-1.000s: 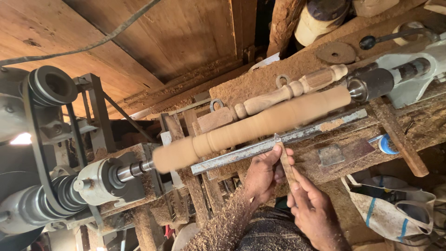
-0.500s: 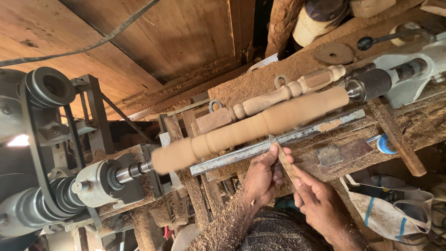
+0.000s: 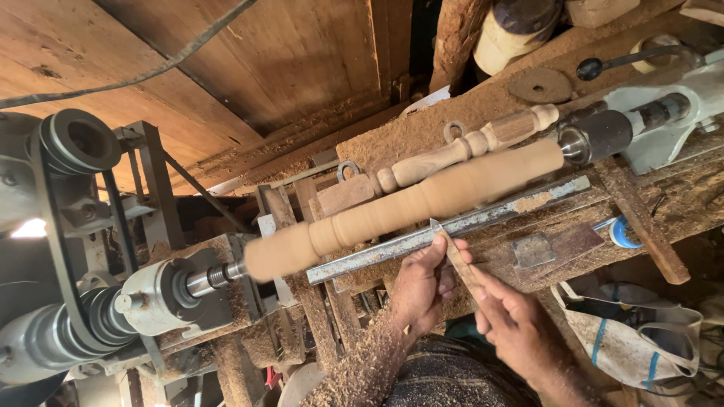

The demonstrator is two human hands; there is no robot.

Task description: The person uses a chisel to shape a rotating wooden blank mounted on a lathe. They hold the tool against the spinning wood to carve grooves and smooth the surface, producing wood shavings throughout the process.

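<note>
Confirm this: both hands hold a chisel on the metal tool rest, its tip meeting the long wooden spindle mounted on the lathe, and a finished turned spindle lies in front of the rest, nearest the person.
Wrong in one respect: the head view shows the finished turned spindle behind the mounted spindle, on the sawdust-covered bench, not in front of the tool rest.

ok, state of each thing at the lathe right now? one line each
Wooden workpiece: mounted between the lathe centres, blurred, seemingly spinning, partly shaped.
Chisel: gripped in both hands, tip at the workpiece, lying across the tool rest.
Tool rest: metal bar, alongside the workpiece, rusty.
Left hand: closed around the chisel near its tip.
Right hand: closed on the chisel handle.
Finished spindle: lying still on the bench behind.
Drive belt: on its pulleys.
</note>
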